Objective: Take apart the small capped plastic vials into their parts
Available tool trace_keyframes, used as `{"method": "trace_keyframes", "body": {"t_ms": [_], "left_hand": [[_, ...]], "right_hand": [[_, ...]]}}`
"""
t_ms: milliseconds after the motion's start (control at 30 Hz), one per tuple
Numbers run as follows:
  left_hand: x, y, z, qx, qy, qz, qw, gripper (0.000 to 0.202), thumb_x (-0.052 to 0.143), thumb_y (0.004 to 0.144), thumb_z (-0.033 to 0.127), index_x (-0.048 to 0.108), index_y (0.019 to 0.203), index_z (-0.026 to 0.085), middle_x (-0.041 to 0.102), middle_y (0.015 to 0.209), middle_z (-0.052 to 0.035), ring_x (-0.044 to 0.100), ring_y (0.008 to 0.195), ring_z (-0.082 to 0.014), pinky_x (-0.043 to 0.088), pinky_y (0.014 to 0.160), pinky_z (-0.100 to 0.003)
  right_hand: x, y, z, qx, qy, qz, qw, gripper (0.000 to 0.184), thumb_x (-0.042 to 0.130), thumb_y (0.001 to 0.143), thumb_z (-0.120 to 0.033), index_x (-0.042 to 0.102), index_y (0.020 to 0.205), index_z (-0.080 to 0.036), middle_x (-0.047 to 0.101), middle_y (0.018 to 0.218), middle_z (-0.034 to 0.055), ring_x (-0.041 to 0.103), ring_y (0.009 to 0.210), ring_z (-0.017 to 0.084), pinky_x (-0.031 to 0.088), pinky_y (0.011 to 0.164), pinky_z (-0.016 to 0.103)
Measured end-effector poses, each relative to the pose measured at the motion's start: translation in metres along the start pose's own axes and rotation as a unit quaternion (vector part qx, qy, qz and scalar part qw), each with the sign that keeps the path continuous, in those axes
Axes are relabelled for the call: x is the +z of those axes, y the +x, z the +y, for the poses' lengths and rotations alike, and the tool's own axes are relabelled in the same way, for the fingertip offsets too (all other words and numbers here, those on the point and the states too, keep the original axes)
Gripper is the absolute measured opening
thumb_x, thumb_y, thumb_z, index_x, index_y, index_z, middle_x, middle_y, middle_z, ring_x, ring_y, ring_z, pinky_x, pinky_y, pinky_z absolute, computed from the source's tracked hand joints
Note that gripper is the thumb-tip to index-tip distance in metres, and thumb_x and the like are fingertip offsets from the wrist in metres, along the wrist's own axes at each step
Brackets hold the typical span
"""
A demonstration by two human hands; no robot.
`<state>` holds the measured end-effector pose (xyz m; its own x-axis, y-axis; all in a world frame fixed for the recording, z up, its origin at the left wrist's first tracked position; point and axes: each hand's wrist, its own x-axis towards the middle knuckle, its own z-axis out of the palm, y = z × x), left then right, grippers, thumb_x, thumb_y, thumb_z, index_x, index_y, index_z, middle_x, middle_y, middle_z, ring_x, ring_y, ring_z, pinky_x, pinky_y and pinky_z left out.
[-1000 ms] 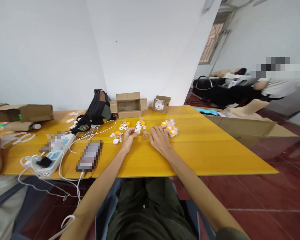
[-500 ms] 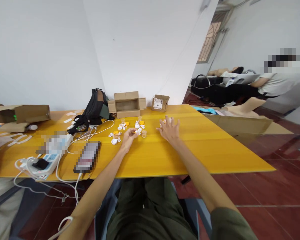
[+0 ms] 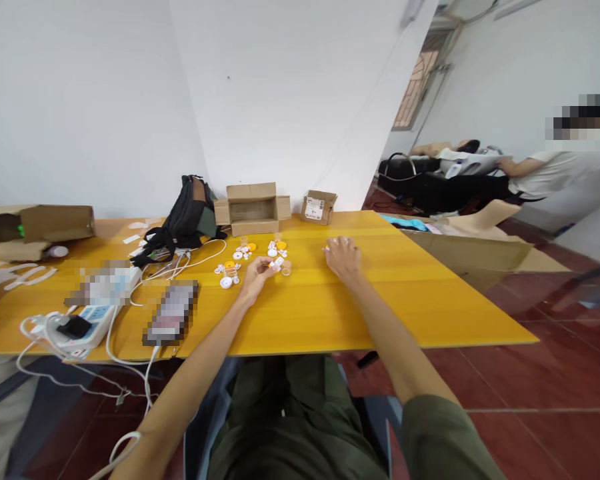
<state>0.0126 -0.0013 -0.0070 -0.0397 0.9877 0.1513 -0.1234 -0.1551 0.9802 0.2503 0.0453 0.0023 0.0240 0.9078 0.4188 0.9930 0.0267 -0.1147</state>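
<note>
- The left hand (image 3: 257,275) is seen resting on the yellow table (image 3: 430,293), about midway between its near and far edges. Its thumb and forefinger are pinched on a small white piece (image 3: 275,265), which is held just above the surface.
- A small clear cup (image 3: 287,268) is stood just beside that piece, on the side toward the right hand.
- The right hand (image 3: 344,257) is laid palm down further toward the right edge, well apart from the left hand. Its fingers are curled downward over something small and pale, but whether anything is grasped cannot be told.
- Loose white and orange parts (image 3: 240,257) are scattered beyond the left hand, toward the far edge.
- An open cardboard box (image 3: 253,209) and a smaller labelled box (image 3: 319,207) are set along the far edge, with a black backpack (image 3: 190,217) to their left.
- A phone (image 3: 173,312) and a white power strip (image 3: 87,321) with cables are placed close to the near edge, toward the left corner.
- A long carton (image 3: 45,223) is lying at the far left corner.
- Another person (image 3: 545,175) is seen away from the table, in the background on the right.
</note>
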Motion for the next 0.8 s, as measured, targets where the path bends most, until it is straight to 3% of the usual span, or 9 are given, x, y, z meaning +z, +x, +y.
{"method": "trace_keyframes", "body": {"t_ms": [300,567,800], "left_hand": [[-0.001,0.001,-0.001,-0.003,-0.002,-0.009,1.000,0.028,0.083,0.057,0.029,0.065,0.075,0.019,0.068,0.078,0.0015,0.063,0.079,-0.0161,0.048,0.082,-0.030],[-0.001,0.002,-0.003,0.002,0.005,-0.016,1.000,0.027,0.083,0.058,0.029,0.065,0.076,0.019,0.068,0.080,0.0013,0.063,0.082,-0.0164,0.048,0.084,-0.030],[-0.001,0.001,-0.003,0.000,0.004,-0.025,1.000,0.032,0.085,0.056,0.032,0.065,0.077,0.019,0.069,0.080,0.0012,0.063,0.080,-0.0158,0.048,0.082,-0.030]], "right_hand": [[0.000,-0.005,0.023,0.013,-0.007,0.017,1.000,0.030,0.049,0.094,-0.029,0.071,0.111,-0.020,0.067,0.113,0.0229,0.058,0.110,0.039,0.049,0.082,0.049],[0.002,-0.006,0.031,-0.008,-0.018,0.028,0.999,0.032,0.050,0.094,-0.040,0.071,0.107,-0.020,0.066,0.110,0.0226,0.059,0.102,0.037,0.047,0.075,0.044],[-0.003,-0.006,0.032,-0.028,-0.032,0.069,0.997,0.035,0.055,0.093,-0.048,0.069,0.109,-0.020,0.067,0.113,0.0212,0.059,0.099,0.036,0.043,0.084,0.049]]}}
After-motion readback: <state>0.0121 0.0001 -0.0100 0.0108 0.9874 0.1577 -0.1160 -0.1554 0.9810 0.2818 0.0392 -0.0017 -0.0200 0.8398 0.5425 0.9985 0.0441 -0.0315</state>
